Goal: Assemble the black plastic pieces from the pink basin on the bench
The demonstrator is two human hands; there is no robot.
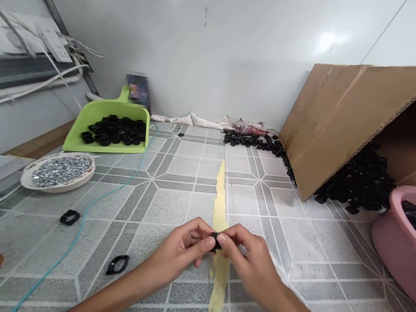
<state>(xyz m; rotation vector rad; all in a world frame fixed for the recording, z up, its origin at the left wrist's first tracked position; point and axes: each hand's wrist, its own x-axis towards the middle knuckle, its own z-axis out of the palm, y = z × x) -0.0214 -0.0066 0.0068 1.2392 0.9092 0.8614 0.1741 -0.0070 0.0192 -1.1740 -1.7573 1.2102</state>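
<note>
Between the fingertips of both hands is a small black plastic part (215,241), mostly covered by the thumbs. My left hand (191,242) pinches it from the left, and my right hand (243,247) grips its other side. Both are held over the tiled-pattern surface, above a pale yellow strip (219,194). Left of my left forearm lies a black ring-shaped part (117,265). Farther left is another black ring part (70,217), near a thin turquoise cord (82,223).
A green dustpan (112,102) holds black parts at the back left. A white dish (27,178) of small silvery pieces sits before it. On the right, a cardboard box (339,113) lies over heaped black parts (363,179), beside a pink tub (390,246) containing more.
</note>
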